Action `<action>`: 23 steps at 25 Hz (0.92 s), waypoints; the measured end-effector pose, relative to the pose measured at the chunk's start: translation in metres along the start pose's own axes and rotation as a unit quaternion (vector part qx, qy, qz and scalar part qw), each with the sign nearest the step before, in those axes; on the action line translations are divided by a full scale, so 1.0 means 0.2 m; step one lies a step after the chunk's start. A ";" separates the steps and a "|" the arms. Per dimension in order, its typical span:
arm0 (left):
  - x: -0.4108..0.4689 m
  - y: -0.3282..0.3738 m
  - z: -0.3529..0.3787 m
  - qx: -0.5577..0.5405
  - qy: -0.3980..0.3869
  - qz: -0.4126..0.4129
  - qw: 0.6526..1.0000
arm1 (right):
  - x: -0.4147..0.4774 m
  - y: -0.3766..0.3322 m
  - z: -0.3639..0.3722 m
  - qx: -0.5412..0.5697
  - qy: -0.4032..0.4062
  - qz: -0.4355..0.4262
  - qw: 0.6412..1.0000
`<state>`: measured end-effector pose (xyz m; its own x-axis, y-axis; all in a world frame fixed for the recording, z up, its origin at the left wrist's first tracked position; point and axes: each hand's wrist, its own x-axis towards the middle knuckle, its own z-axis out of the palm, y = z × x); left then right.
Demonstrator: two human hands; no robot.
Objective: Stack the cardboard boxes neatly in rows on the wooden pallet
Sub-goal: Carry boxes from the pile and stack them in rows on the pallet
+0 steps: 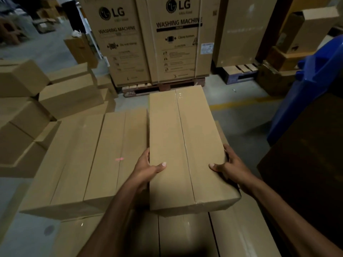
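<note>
Presently my left grip (pixel 148 167) and right grip (pixel 230 166) clasp the long tan cardboard box (pixel 183 145) by its sides, beside the stacked row (pixel 96 154); stiff, likely hefty, best held underneath.

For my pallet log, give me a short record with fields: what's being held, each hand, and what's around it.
held: long cardboard box, taped seam on top
left hand: grips its left edge, thumb on top
right hand: grips its right edge, thumb on top
left of it: row of boxes alongside
below: lower layer of boxes
behind: LG washing machine cartons on a pallet
</note>
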<state>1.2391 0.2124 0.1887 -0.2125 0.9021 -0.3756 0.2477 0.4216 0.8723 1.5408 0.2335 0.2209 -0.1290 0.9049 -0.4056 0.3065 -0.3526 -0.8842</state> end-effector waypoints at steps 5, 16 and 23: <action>0.35 -0.15 0.02 -0.007 0.057 -0.006 0.998 | 0.40 0.21 0.14 0.022 -0.007 -0.008 1.000; 0.64 -0.42 0.08 0.060 0.161 0.023 0.985 | 0.77 0.45 0.32 0.029 -0.002 -0.037 0.999; 0.60 -0.44 0.12 0.166 0.191 0.006 0.968 | 0.78 0.58 0.33 0.036 -0.007 -0.037 0.999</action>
<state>1.2146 0.2851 0.0585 -0.5253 0.8342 -0.1681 0.5282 0.4745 0.7042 1.4940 0.3182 0.0400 -0.1617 0.9258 -0.3417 0.2266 -0.3022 -0.9259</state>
